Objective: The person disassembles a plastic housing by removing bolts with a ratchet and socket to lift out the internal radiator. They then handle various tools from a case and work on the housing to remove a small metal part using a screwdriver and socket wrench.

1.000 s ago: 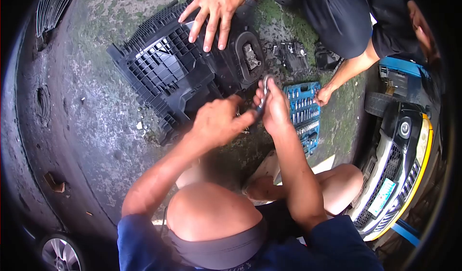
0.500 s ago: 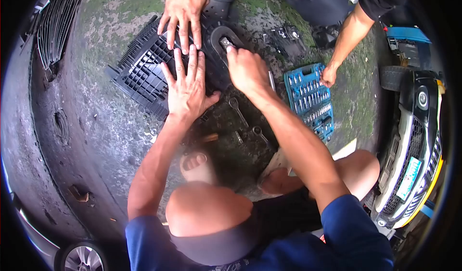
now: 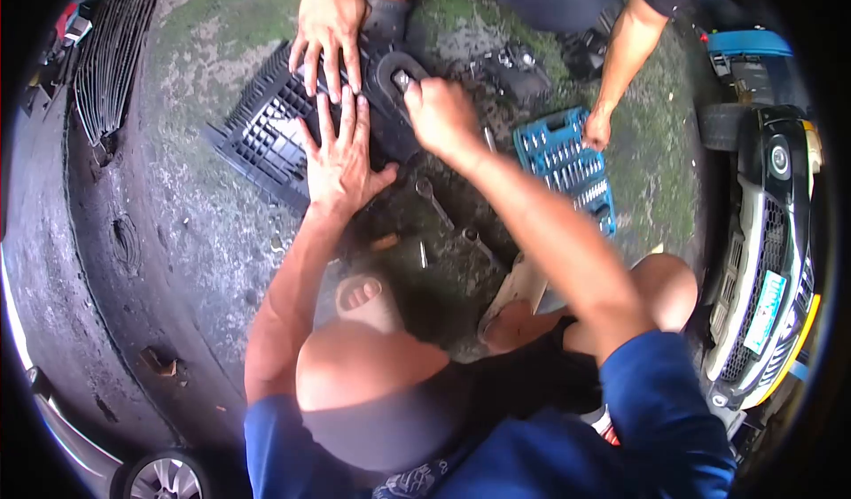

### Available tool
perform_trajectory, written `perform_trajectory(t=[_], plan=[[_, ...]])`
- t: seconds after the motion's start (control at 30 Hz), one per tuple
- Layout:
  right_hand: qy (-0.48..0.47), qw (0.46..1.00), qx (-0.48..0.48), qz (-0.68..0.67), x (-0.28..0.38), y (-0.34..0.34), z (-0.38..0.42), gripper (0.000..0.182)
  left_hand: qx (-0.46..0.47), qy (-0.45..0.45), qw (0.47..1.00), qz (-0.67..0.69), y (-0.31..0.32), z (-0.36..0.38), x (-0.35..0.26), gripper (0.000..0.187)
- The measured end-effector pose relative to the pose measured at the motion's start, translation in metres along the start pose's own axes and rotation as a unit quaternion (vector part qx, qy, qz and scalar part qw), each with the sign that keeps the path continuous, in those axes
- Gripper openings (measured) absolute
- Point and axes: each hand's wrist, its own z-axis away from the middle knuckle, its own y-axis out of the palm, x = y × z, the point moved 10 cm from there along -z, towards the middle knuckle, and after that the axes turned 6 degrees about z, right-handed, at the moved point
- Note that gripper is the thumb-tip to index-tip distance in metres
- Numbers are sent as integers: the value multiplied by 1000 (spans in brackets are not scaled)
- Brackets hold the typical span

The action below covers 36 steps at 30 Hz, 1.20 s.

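The left hand [image 3: 341, 158] lies flat and open, fingers spread, on the black plastic housing [image 3: 266, 131], which sits on the mossy concrete ground [image 3: 204, 38]. The right hand [image 3: 441, 116] is curled closed just beside it, at the round metal mount [image 3: 401, 78] on the housing's right end; whether it grips a tool cannot be told. Directly beyond the left hand, a co-worker's hand [image 3: 328, 25] also presses on the housing, fingertips almost touching. Below the right hand, loose wrenches [image 3: 434, 198] lie on the ground; to its right sits a blue socket set [image 3: 567, 162], with the co-worker's other hand [image 3: 598, 131] at its upper edge. Compared with half a second ago, both hands keep their places, the right slightly higher on the mount.
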Motion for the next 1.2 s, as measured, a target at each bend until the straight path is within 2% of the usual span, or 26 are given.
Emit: perform_trajectory(t=[0.07,0.1,0.13,0.17,0.43,0.53,0.67,0.7,0.8,0.83,0.87,0.93,0.97,1.0,1.03,1.07,1.13,1.2], plan=[[55,998,24,-17,0,-9,15,47,8,-7,1000,-6,1,-4,4,115],[-14,997,74,16,5,-14,11,49,7,-2,1000,-8,2,-4,3,115],[-42,991,122,40,5,-12,6,50,9,0,1000,-7,4,1,0,115],[-31,989,132,50,4,-12,7,50,8,1,1000,-4,3,1,0,114],[79,991,92,57,15,-14,18,49,8,8,1000,-24,5,0,-2,114],[64,991,90,73,17,-15,21,50,21,7,999,-31,6,-1,-4,113],[-98,982,119,109,18,-15,5,49,6,19,1000,7,3,1,2,112],[-74,985,124,96,13,-13,1,48,-12,24,999,25,3,2,4,111],[100,995,27,-2,3,-6,19,47,-5,8,1000,16,5,7,8,111],[73,996,41,6,3,-11,20,48,-6,11,1000,10,4,2,3,111],[-2,995,91,50,7,-13,14,48,-4,17,1000,7,3,1,1,111],[-37,990,121,57,5,-15,6,48,-3,21,1000,1,4,2,1,112],[24,994,99,-34,-6,-5,6,48,-2,22,1000,-1,3,2,2,111],[22,994,20,-103,-22,17,0,54,11,21,1000,11,5,1,3,112],[84,965,85,-232,-30,30,5,58,7,21,1000,8,3,0,2,112],[144,910,149,-358,-35,47,16,62,6,22,1000,3,3,1,1,112],[186,839,192,-473,-42,46,26,64,10,17,1000,-4,5,4,2,112],[197,846,155,-471,-65,31,27,58,11,15,1000,-11,4,1,0,110]])
